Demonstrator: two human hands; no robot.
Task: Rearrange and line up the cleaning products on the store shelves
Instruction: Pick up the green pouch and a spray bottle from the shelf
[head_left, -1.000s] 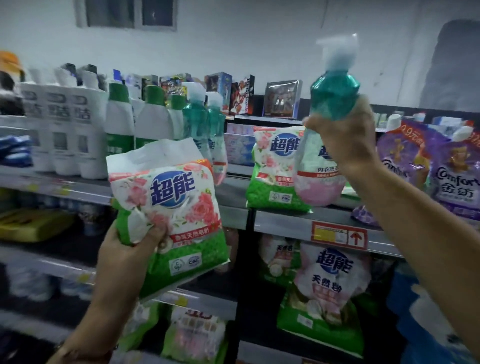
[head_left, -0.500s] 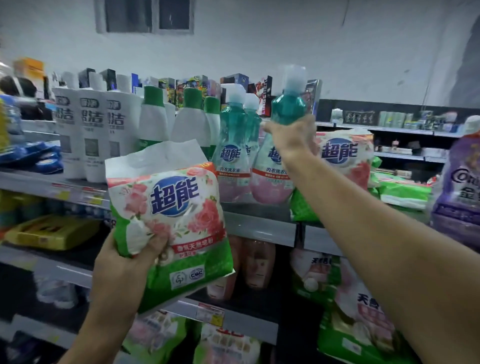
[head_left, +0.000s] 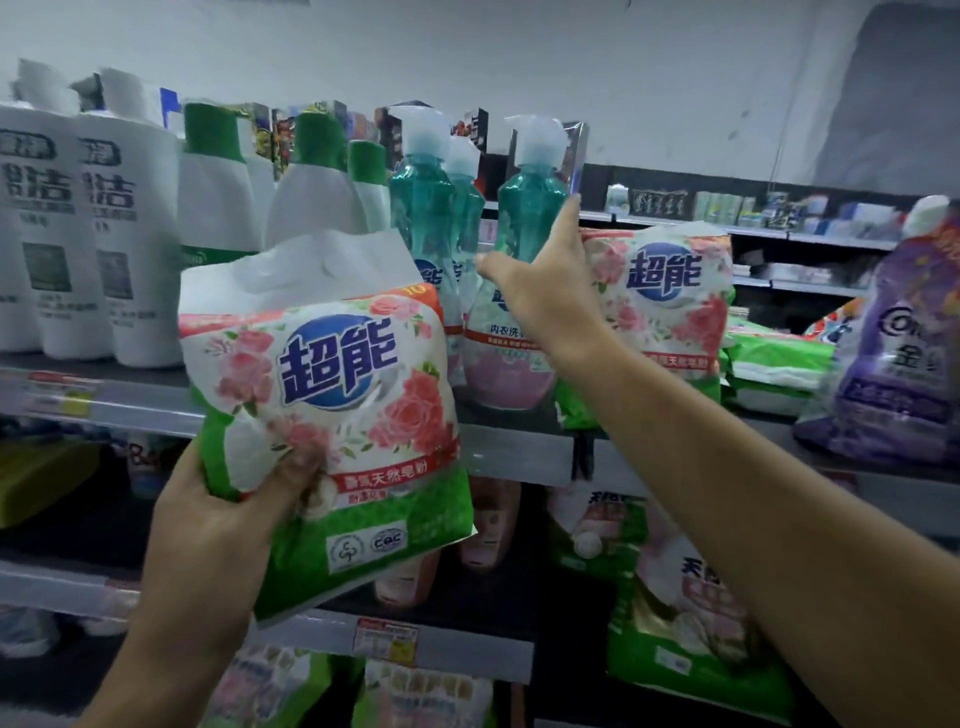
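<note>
The left hand (head_left: 208, 525) grips a soft plastic bag (head_left: 327, 410) of soap powder, thumb curled over its front and fingers wrapped behind, holding it up tilted in front of the top shelf (head_left: 514, 457). The bag is glossy and crinkled, white with pink roses, a blue round logo and a green base; it hides the lower parts of the bottles behind it. The right hand (head_left: 545, 296) reaches to a teal pump bottle (head_left: 524, 223) standing on that shelf, thumb out to the left and fingers spread loosely against the bottle's waist; whether they clasp it cannot be told, as the hand covers the label. The bottle is translucent, pinched at the middle, pink at the bottom, with a white pump head. Just left of it stand two like teal bottles (head_left: 426, 208), close together. Further left are white bottles with green caps (head_left: 311, 202), then tall white bottles (head_left: 130, 234) with dark lettering. Just right of the hand a second rose bag (head_left: 670, 306) stands upright, with flat green packs (head_left: 779, 358) lying beside it and a purple pouch (head_left: 898, 353) at the far right. Below, more rose bags (head_left: 675, 623) and pinkish bottles (head_left: 488, 525) sit in shadow, and price tags (head_left: 384, 639) line the grey metal shelf edges.
</note>
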